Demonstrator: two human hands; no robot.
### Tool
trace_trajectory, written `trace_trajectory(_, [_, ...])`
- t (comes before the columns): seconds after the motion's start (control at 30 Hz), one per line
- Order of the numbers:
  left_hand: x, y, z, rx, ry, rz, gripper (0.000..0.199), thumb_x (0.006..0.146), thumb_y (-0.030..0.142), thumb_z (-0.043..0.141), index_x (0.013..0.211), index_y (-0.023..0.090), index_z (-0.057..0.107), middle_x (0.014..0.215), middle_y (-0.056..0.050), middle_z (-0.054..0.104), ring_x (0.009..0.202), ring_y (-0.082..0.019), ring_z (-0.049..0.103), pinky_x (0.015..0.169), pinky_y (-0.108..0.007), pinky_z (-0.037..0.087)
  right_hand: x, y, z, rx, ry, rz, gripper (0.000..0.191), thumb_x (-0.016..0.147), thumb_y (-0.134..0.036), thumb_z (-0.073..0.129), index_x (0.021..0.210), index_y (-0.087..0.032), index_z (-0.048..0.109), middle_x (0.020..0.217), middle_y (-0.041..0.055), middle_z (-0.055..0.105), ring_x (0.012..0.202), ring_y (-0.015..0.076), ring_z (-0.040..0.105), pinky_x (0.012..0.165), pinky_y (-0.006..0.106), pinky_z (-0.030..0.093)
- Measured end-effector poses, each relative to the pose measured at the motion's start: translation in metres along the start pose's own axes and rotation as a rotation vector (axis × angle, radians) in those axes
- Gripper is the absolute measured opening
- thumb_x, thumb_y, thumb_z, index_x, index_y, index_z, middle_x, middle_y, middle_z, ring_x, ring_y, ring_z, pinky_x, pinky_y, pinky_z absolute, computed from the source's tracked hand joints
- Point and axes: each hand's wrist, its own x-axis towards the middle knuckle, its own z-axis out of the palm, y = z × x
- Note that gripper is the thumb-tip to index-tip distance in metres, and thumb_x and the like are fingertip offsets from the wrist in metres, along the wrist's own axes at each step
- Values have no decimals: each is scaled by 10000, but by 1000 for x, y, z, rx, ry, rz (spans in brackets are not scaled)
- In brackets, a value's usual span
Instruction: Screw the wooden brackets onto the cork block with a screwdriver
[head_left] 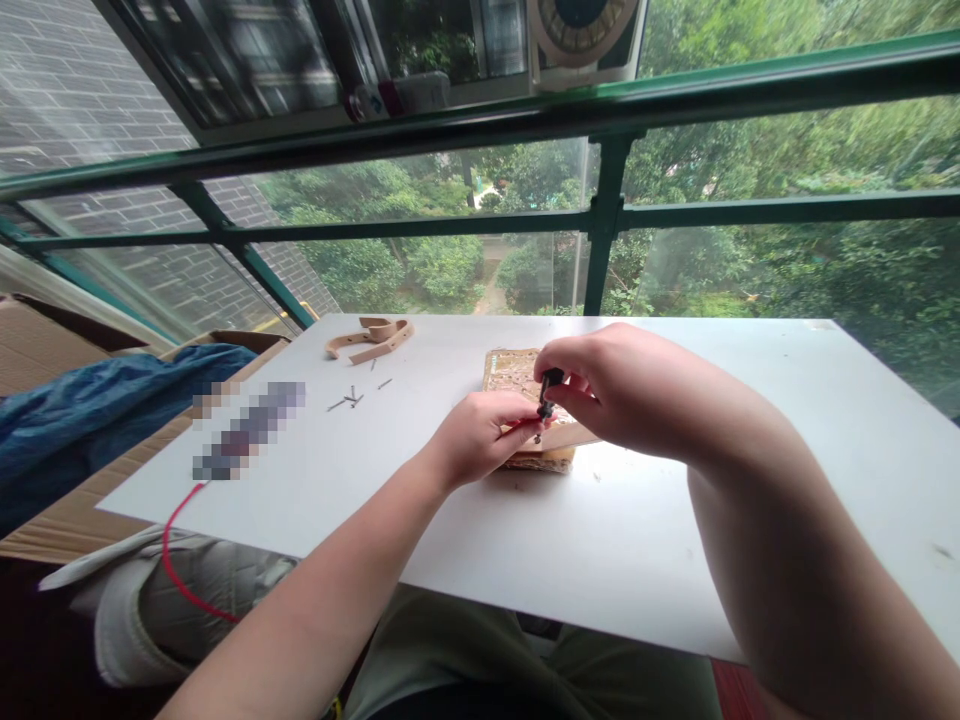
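A worn brown block (510, 370) lies on the white table, with a tan strip (562, 434) across its near part. My right hand (600, 385) is closed around the black handle of a small tool (551, 380), which points down at the strip. From the left, my left hand (487, 430) pinches near the tool's lower end, just above the strip. What exactly its fingertips hold is too small to tell. A small metal piece (538, 438) shows below the tool, at the strip.
Several metal pins or screws (352, 398) lie left of the block, near a coiled tan strip (382, 338). A pixelated object with a red cable (176, 560) is on the left. Behind the white table (750, 400) runs a green window railing (420, 225).
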Motion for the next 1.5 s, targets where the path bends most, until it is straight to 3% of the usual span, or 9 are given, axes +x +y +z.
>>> trace_trajectory(0.37, [-6, -1, 7, 18, 80, -103, 82, 863, 223, 653, 893, 203, 726, 848, -4, 779, 746, -139, 718, 696, -235, 537, 4, -3, 5, -43, 44, 89, 252, 865, -370, 561, 685, -193, 548, 567, 3, 511, 507, 106, 334, 515, 281, 220])
trace_trajectory(0.53, [-5, 0, 3, 60, 56, -82, 113, 882, 231, 622, 937, 213, 720, 840, 3, 775, 731, -134, 710, 690, -233, 537, 1, 0, 7, 50, -21, 16, 119, 873, -244, 514, 910, -196, 617, 755, 30, 644, 618, 130, 478, 557, 261, 289])
trace_trajectory(0.63, [-5, 0, 2, 42, 52, -81, 101, 872, 224, 636, 923, 214, 723, 861, 1, 779, 754, -137, 717, 711, -235, 553, -1, 2, 4, 150, -30, -73, 278, 850, -129, 491, 1071, -219, 633, 932, 35, 698, 744, 136, 555, 644, 252, 342])
trace_trajectory(0.93, [-4, 0, 1, -8, 11, -86, 145, 870, 168, 621, 942, 211, 740, 849, 6, 779, 739, -126, 710, 748, -231, 558, 3, -2, -1, 31, 1, -26, 171, 884, -235, 540, 897, -193, 705, 713, 25, 657, 603, 122, 495, 616, 280, 314])
trace_trajectory(1.17, [-3, 1, 3, -35, 19, -100, 139, 876, 219, 617, 943, 193, 736, 827, -7, 777, 696, -129, 705, 668, -227, 557, 7, -3, 2, -6, 13, 29, 167, 866, -261, 544, 771, -187, 660, 635, 23, 602, 563, 124, 453, 593, 290, 289])
trace_trajectory(1.5, [-1, 2, 4, 104, 41, -39, 144, 896, 251, 622, 831, 203, 742, 738, 15, 754, 633, -106, 661, 615, -201, 477, 5, -5, 5, 8, 46, 50, 175, 816, -222, 539, 644, -192, 543, 562, -2, 506, 518, 106, 329, 559, 287, 267])
